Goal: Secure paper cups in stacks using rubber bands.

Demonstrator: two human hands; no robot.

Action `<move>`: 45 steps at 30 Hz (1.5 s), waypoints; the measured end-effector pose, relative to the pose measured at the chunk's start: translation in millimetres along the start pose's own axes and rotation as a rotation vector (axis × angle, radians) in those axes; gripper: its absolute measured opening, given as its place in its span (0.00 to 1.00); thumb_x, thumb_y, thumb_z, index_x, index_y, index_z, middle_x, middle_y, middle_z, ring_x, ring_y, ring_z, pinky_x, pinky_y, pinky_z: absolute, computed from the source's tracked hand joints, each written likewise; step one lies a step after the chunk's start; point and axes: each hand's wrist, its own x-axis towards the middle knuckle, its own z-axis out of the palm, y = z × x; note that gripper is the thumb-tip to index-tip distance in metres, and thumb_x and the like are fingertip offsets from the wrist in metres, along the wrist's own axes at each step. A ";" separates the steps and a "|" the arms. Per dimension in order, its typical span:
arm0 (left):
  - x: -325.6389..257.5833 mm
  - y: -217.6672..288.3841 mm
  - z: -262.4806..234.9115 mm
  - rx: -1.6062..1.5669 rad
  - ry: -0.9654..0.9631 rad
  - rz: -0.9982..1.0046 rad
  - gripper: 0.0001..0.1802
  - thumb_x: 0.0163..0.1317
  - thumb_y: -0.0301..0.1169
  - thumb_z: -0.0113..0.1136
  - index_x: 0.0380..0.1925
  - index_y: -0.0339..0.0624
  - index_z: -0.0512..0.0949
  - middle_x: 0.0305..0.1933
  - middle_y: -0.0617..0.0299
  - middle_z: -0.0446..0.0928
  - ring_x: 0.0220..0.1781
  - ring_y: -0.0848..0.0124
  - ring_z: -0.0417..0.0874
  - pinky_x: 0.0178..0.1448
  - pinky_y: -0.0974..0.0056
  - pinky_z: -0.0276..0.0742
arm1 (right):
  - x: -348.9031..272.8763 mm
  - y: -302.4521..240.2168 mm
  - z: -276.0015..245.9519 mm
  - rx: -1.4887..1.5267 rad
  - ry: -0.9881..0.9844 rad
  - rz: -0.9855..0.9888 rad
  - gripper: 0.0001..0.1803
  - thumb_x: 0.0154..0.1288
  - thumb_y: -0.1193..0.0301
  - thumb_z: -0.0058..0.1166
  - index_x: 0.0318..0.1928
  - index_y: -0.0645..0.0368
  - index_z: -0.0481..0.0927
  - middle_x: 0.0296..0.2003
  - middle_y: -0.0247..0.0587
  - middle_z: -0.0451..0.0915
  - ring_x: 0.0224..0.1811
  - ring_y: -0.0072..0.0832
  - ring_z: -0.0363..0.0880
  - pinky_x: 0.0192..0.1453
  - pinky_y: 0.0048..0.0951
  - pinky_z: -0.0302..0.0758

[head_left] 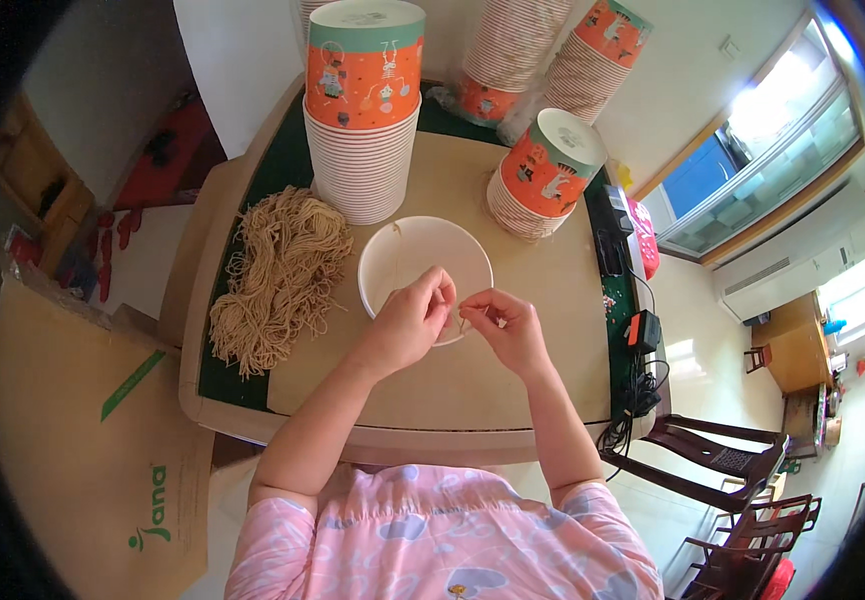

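Note:
A white paper bucket, open side up, stands on the table in front of me. Over its near rim, my left hand is closed, with the thumb and fingers bent together; what they grip is hidden. Just to the right, my right hand pinches a thin beige string between thumb and forefinger, close to the rim. Another bit of string shows at the bucket's far rim. Left of the bucket lies a large loose heap of beige strings.
A tall stack of orange and green paper buckets rises behind the bucket. A shorter stack stands at the back right, with wrapped stacks beyond. Black cables and an adapter line the table's right edge. A cardboard box is at the left.

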 end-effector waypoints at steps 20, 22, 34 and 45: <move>-6.0 4.3 1.2 0.789 -0.011 0.478 0.07 0.51 0.26 0.64 0.32 0.45 0.80 0.33 0.60 0.73 0.33 0.61 0.79 0.35 0.57 0.77 | 4.6 4.5 1.0 0.195 0.016 0.020 0.02 0.65 0.78 0.54 0.36 0.64 0.78 0.30 0.33 0.82 0.30 0.14 0.76 0.33 0.18 0.70; -5.4 1.3 3.5 0.707 -0.017 0.461 0.05 0.52 0.26 0.63 0.30 0.43 0.79 0.33 0.59 0.73 0.33 0.61 0.80 0.35 0.58 0.77 | 4.1 4.9 0.7 0.206 0.005 0.048 0.02 0.65 0.78 0.54 0.36 0.64 0.77 0.30 0.32 0.82 0.30 0.13 0.75 0.33 0.17 0.70; 6.5 -8.0 -5.8 0.019 -0.099 -0.111 0.09 0.63 0.30 0.60 0.31 0.34 0.80 0.23 0.64 0.76 0.25 0.77 0.74 0.31 0.68 0.71 | -20.3 12.0 49.1 0.310 0.418 -0.161 0.04 0.63 0.81 0.56 0.39 0.64 0.80 0.41 0.40 0.81 0.32 0.15 0.74 0.32 0.16 0.70; 6.3 -8.4 -10.4 -0.307 -0.126 -0.280 0.07 0.63 0.27 0.59 0.32 0.34 0.81 0.23 0.70 0.75 0.22 0.83 0.70 0.25 0.74 0.65 | -24.8 0.9 59.9 -0.069 0.577 -0.408 0.11 0.58 0.86 0.56 0.41 0.64 0.83 0.45 0.46 0.80 0.44 0.29 0.81 0.42 0.25 0.79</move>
